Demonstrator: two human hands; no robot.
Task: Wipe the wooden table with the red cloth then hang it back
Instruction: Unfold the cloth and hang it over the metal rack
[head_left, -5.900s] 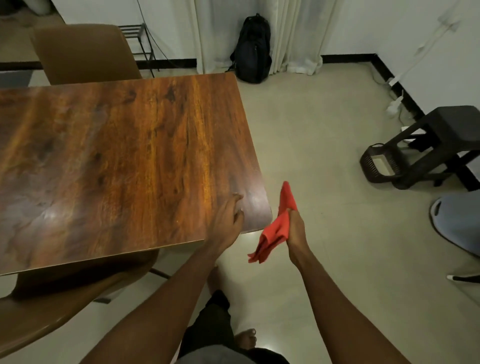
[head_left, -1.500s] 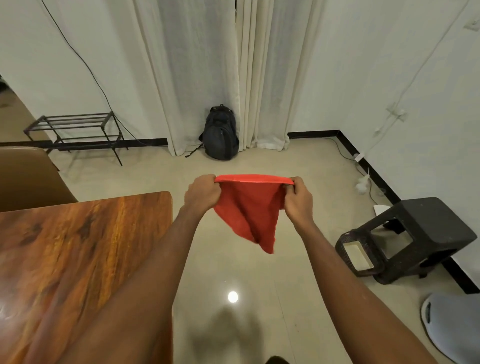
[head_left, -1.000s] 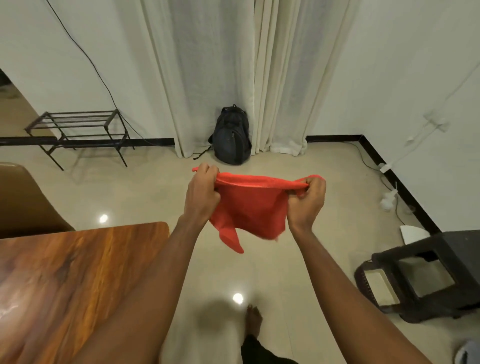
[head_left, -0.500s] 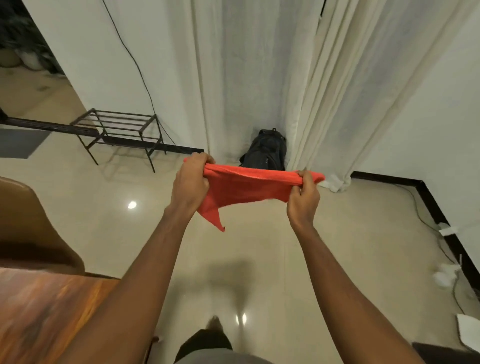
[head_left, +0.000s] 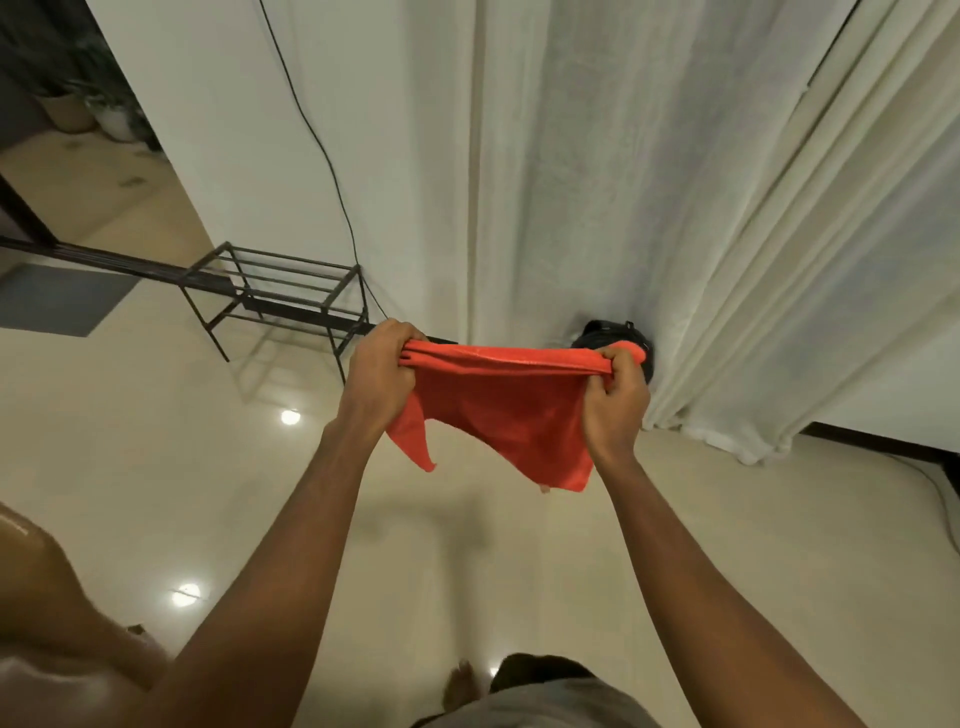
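Observation:
The red cloth (head_left: 498, 410) is stretched in the air between both hands, its top edge taut and its lower part hanging in loose folds. My left hand (head_left: 382, 376) grips the cloth's left top corner. My right hand (head_left: 615, 402) grips the right top corner. Both arms reach forward at chest height, above the pale floor. The wooden table is out of view.
White curtains (head_left: 649, 208) hang straight ahead, with a black backpack (head_left: 602, 335) on the floor at their foot. A black metal rack (head_left: 280, 296) stands against the wall at left. A brown chair back (head_left: 47, 623) fills the lower left corner. My foot (head_left: 460, 686) shows below.
The view has turned left and up, away from the table, which has left the frame. Both hands keep the cloth stretched; more of it now hangs down between them.

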